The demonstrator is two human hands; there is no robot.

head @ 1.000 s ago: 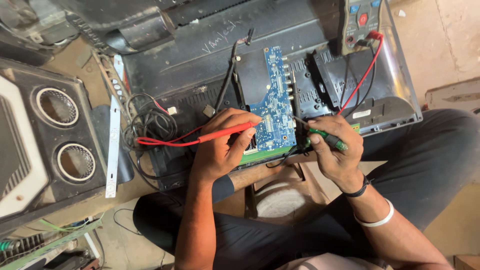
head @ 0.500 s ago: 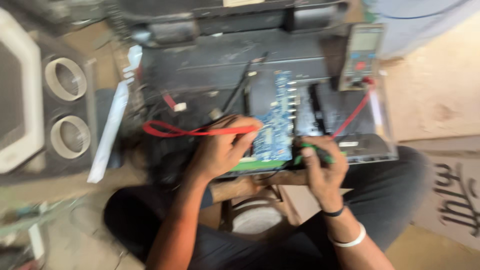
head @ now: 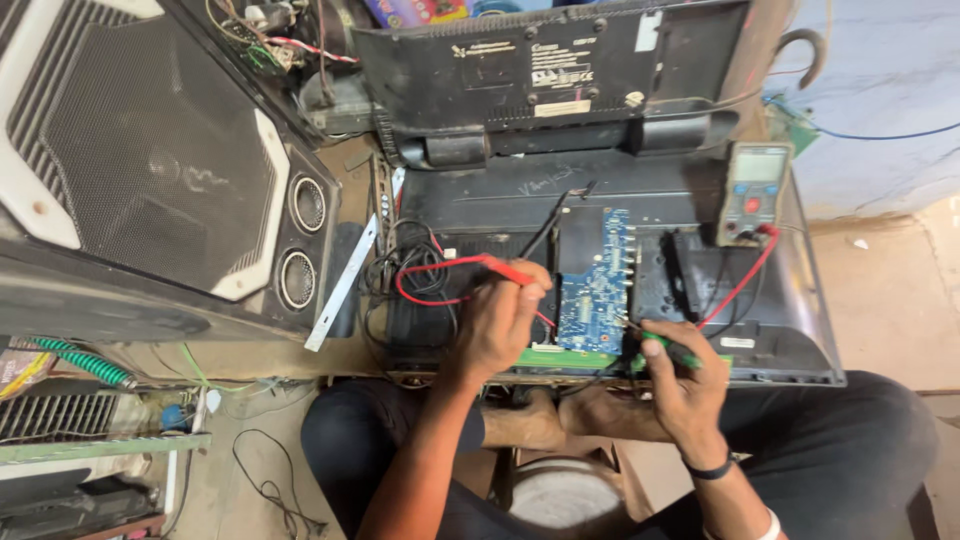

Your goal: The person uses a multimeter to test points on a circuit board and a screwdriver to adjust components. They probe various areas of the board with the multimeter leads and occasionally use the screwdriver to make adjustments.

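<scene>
My left hand (head: 497, 325) is closed around the red probe (head: 505, 268), just left of the blue circuit board (head: 597, 285). My right hand (head: 680, 385) pinches the green-handled tool (head: 668, 347), its tip at the board's lower right edge. The board lies inside the opened black panel (head: 790, 330), near its front edge. The multimeter (head: 752, 193) stands at the panel's rear right. Tangled cables (head: 420, 275) crowd the left; the speaker cabinet (head: 150, 170) blocks farther left.

view pulled back; left hand (head: 503, 325) with red probe (head: 497, 266) shifted left off blue board (head: 597, 285).
</scene>
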